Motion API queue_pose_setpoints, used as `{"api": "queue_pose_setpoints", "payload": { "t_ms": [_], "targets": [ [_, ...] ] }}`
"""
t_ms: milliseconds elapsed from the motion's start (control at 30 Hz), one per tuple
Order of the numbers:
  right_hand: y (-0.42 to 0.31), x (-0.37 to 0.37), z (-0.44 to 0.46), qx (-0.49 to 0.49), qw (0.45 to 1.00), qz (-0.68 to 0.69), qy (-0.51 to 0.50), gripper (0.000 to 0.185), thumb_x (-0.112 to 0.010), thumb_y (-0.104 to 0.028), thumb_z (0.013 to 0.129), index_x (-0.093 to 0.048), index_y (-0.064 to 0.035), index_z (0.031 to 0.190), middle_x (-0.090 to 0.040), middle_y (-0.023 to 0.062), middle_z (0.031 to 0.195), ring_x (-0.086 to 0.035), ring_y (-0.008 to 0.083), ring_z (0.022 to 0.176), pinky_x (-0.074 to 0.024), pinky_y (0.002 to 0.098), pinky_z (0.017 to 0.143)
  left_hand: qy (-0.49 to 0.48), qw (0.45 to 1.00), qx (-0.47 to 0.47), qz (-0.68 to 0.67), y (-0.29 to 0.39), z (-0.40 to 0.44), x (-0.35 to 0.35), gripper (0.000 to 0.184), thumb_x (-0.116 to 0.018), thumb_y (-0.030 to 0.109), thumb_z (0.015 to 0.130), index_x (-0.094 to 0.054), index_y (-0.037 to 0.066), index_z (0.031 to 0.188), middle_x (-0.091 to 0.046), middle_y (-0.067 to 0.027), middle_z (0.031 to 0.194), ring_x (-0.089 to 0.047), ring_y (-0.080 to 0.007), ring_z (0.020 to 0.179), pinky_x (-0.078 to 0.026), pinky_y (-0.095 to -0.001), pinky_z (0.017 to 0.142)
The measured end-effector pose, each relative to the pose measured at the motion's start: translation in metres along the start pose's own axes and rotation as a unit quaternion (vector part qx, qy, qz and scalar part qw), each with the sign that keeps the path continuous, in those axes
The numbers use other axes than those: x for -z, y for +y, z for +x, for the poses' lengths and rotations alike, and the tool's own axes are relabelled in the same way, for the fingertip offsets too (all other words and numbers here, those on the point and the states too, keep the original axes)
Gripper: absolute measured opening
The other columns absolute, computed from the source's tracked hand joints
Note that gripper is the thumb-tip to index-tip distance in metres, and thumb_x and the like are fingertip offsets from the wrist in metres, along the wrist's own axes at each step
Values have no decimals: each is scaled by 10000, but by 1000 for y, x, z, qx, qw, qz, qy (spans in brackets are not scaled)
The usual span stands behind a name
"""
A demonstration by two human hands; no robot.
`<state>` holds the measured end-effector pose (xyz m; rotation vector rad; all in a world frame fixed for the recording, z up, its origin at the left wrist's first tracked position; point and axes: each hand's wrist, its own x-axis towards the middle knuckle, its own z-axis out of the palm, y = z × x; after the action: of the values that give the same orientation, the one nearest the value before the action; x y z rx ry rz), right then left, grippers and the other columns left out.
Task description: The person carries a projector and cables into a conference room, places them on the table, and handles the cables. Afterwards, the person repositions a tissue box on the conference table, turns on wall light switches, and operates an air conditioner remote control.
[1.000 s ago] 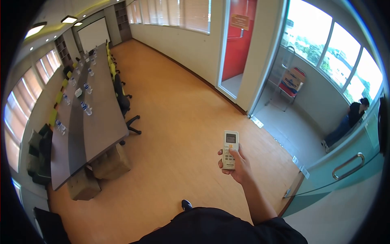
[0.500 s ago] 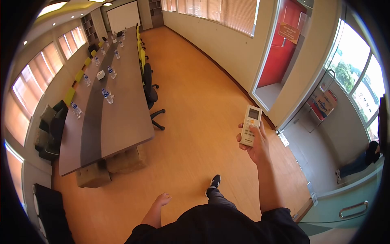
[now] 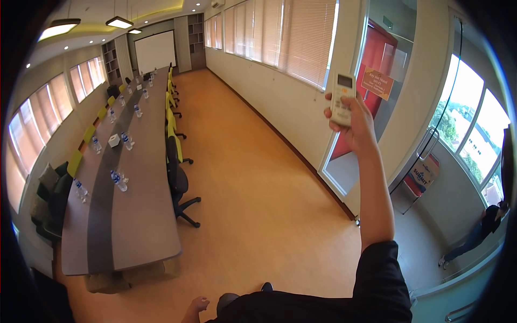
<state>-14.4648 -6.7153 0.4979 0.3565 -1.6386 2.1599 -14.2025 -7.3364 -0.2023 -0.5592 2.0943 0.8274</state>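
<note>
My right hand (image 3: pixel 359 125) is raised and closed around a white air conditioner remote control (image 3: pixel 343 103). The remote stands upright, with its small screen at the top and its buttons turned toward me. My thumb rests on the buttons and my fingertips show along the left edge. Low in the view hangs my left hand (image 3: pixel 200 304), with nothing visible in it and its fingers loosely curved. It is beside my body, apart from the long table (image 3: pixel 145 226).
Several water bottles (image 3: pixel 118 180) and a tissue box (image 3: pixel 114 141) stand on the table. Office chairs (image 3: pixel 180 180) line its right side. An air conditioner (image 3: pixel 217 4) hangs high at the back. On the right are a glass door and a person (image 3: pixel 476 237) beyond it.
My right hand has lifted the remote higher and slightly to the right, with the arm stretched further out. The view has tilted up, showing more ceiling and the air conditioner.
</note>
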Motion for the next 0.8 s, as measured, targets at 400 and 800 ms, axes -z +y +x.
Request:
{"api": "queue_pose_setpoints", "payload": {
  "t_ms": [400,800],
  "targets": [
    [-26,-17,243,113,992,-43,-20,422,-513,-147,1125,-458,86,1471,-718,264,1313,-755,335,971,-585,366,613,-77,997,2,0,100,110,61,639,-760,473,1005,-701,89,1512,-813,-202,1286,-784,-335,1174,-601,-438,1043],
    [27,-100,365,116,987,-94,54,390,-519,-201,1127,-492,13,1451,-744,250,1227,-716,311,895,-493,356,563,-121,932,-247,236,188,267,214,658,-755,530,1000,-711,114,1507,-791,-212,1364,-722,-381,1338,-543,-469,1162]
  ]
}}
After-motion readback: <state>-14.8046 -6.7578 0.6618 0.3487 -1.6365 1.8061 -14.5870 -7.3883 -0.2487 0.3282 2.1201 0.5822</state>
